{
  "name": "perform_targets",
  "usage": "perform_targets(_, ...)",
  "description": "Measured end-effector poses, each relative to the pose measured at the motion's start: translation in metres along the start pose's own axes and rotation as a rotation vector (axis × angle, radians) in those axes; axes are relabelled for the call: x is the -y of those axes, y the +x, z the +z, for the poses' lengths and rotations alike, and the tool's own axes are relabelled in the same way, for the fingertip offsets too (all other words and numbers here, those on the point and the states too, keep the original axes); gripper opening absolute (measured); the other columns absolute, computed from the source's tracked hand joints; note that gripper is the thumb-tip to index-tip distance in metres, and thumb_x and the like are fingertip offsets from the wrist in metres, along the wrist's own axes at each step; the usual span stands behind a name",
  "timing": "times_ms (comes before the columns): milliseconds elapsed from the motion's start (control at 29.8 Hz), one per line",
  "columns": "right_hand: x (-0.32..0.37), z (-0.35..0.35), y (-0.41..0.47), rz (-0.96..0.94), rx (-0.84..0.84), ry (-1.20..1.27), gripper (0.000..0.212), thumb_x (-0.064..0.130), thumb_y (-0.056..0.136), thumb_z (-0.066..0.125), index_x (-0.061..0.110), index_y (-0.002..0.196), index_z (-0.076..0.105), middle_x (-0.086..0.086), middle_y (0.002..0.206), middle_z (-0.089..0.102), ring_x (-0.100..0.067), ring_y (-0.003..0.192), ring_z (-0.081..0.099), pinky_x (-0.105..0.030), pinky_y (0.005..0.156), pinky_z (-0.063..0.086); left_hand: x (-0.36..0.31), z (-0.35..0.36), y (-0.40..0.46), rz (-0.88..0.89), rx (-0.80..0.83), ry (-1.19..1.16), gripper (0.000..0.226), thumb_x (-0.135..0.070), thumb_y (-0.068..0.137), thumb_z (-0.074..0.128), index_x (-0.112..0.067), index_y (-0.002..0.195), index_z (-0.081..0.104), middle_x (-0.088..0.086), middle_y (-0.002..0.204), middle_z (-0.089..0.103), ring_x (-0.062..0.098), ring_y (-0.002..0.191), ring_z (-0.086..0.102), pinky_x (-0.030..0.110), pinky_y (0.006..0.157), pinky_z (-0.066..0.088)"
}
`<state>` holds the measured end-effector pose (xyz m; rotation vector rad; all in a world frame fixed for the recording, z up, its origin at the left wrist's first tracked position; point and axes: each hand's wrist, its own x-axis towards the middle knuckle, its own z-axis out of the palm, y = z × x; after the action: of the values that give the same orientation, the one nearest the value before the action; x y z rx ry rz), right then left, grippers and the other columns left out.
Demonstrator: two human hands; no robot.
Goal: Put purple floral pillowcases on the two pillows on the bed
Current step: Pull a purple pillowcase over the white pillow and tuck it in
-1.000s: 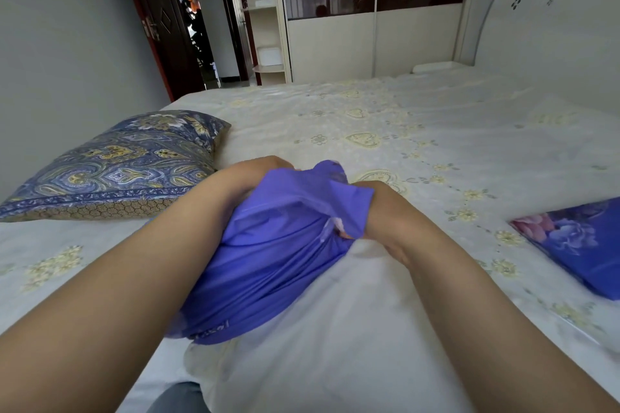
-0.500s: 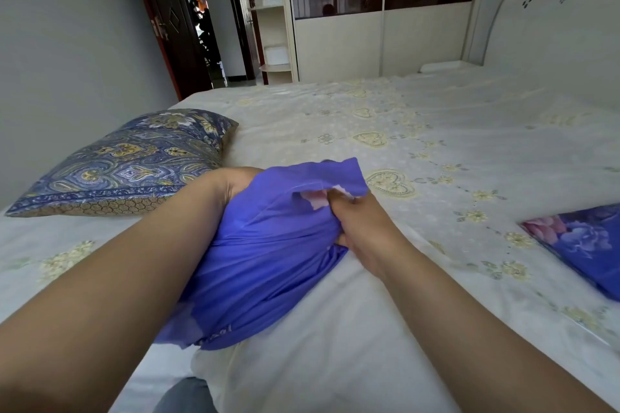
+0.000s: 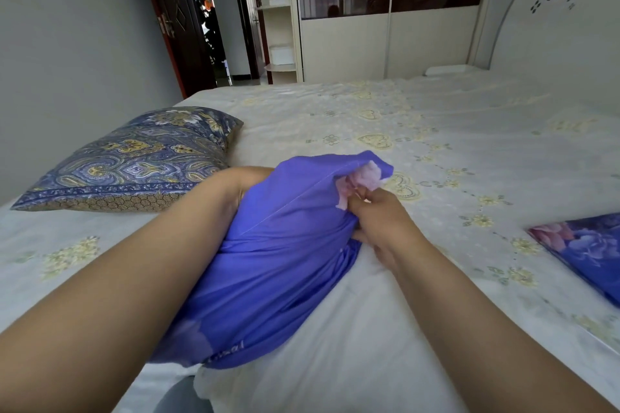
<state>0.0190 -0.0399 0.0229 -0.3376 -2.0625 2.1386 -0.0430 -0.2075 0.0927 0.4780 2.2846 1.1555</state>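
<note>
Pinching pillowcase (image 3: 285, 245), right hand (image 3: 379, 225) closed

Pillowcase (image 3: 285, 261) on white pillow (image 3: 335, 345), centre bed (image 3: 436, 131); covered pillow (image 3: 134, 161) left; second pillowcase (image 3: 587, 251) right.

left hand (image 3: 235, 184) hidden inside pillowcase (image 3: 285, 261)

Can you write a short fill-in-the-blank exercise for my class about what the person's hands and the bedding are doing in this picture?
1. The left hand is hidden ____ the purple pillowcase.
2. The right hand pinches the pillowcase near its ____ floral patch.
3. The patterned pillow lies to the ____ of the person's arms.
4. A second floral pillowcase lies flat at the ____ edge of the view.

Missing words: inside; pink; left; right
</note>
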Motion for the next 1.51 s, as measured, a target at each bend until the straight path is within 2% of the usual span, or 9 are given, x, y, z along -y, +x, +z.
perform_targets(67, -0.003, 0.002, -0.003, 0.223, 0.141, 0.342, 0.016, 0.014, 0.097, 0.049, 0.012, 0.089, 0.063, -0.003, 0.078, 0.070, -0.014, 0.063, 0.067, -0.026, 0.058, 0.057, 0.003, 0.006, -0.004, -0.029, -0.017, -0.056, 0.028, -0.007, 0.056, 0.048, -0.011, 0.031, 0.060, -0.008, 0.034, 0.054, -0.002, 0.031, 0.048, 0.012, 0.042, 0.039)
perform_targets(134, -0.005, 0.002, -0.001, 0.285, 0.149, 0.456, 0.016, 0.013, 0.097, 0.049, 0.013, 0.090, 0.064, 0.001, 0.072, 0.071, -0.010, 0.057, 0.067, -0.020, 0.050, 0.054, 0.007, -0.003, 0.008, -0.015, -0.119, 0.087, 0.021, 0.000, 0.081, 0.060, -0.010, 0.063, 0.067, -0.009, 0.053, 0.062, 0.000, 0.052, 0.056, 0.013, 0.053, 0.042)
perform_targets(302, 0.000, 0.009, 0.016, 0.210, -0.010, 0.442, 0.022, -0.003, 0.093, 0.045, 0.014, 0.093, 0.060, -0.003, 0.080, 0.065, -0.013, 0.057, 0.064, -0.024, 0.049, 0.054, -0.001, -0.016, 0.012, 0.528, -0.751, 0.195, 0.039, -0.047, 0.093, 0.046, -0.020, 0.070, 0.062, -0.007, 0.066, 0.062, 0.003, 0.060, 0.053, 0.018, 0.061, 0.043)
perform_targets(403, 0.004, 0.014, 0.027, 0.208, 0.058, 0.436, 0.022, -0.002, 0.094, 0.039, 0.014, 0.098, 0.055, -0.006, 0.090, 0.066, -0.015, 0.062, 0.066, -0.025, 0.048, 0.054, -0.015, -0.010, -0.003, 0.412, -0.628, 0.680, 0.060, -0.078, 0.074, 0.033, -0.027, 0.084, 0.063, -0.008, 0.080, 0.061, 0.014, 0.078, 0.055, 0.029, 0.074, 0.044)
perform_targets(504, 0.009, 0.012, 0.034, 0.088, 0.110, 0.163, 0.018, 0.008, 0.097, 0.036, 0.016, 0.087, 0.049, -0.006, 0.084, 0.065, -0.018, 0.073, 0.062, -0.029, 0.062, 0.052, -0.012, -0.008, 0.006, 0.250, -0.642, 0.996, 0.043, -0.063, 0.084, 0.047, -0.021, 0.076, 0.050, -0.002, 0.078, 0.049, 0.022, 0.081, 0.050, 0.030, 0.069, 0.035)
perform_targets(672, -0.012, -0.016, 0.058, -0.241, 0.288, -0.719, 0.035, -0.007, 0.081, 0.042, 0.026, 0.090, 0.046, -0.001, 0.100, 0.061, -0.018, 0.087, 0.055, -0.024, 0.074, 0.042, 0.006, -0.027, 0.018, 0.032, -0.565, 0.863, 0.042, -0.052, 0.092, 0.044, -0.014, 0.072, 0.045, 0.005, 0.081, 0.051, 0.026, 0.078, 0.048, 0.030, 0.069, 0.034)
perform_targets(1142, -0.005, -0.004, 0.064, -0.466, 0.125, -0.380, 0.027, 0.000, 0.088, 0.051, 0.019, 0.070, 0.055, 0.005, 0.062, 0.046, -0.001, 0.056, 0.037, -0.022, 0.059, 0.033, 0.013, -0.060, 0.049, -0.010, -0.761, 0.409, 0.026, -0.017, 0.095, 0.047, 0.000, 0.106, 0.063, 0.021, 0.112, 0.063, 0.033, 0.098, 0.057, 0.032, 0.081, 0.041)
perform_targets(1310, 0.033, 0.010, 0.016, -0.574, 0.426, -0.704, 0.035, 0.014, 0.095, 0.050, 0.020, 0.061, 0.054, 0.027, 0.058, 0.055, 0.014, 0.060, 0.048, -0.007, 0.063, 0.036, 0.011, -0.086, 0.056, -0.093, -0.846, 0.245, 0.030, -0.020, 0.091, 0.051, 0.000, 0.110, 0.063, 0.020, 0.116, 0.062, 0.032, 0.108, 0.058, 0.032, 0.087, 0.043)
perform_targets(1511, 0.021, -0.065, -0.017, -0.544, 0.544, -1.146, 0.048, 0.050, 0.085, 0.057, 0.023, 0.049, 0.043, 0.007, 0.047, 0.041, -0.007, 0.044, 0.041, -0.017, 0.047, 0.029, 0.035, -0.102, 0.052, -0.238, -0.897, 0.154, 0.038, -0.017, 0.095, 0.049, 0.009, 0.123, 0.053, 0.024, 0.128, 0.055, 0.033, 0.118, 0.053, 0.037, 0.097, 0.040)
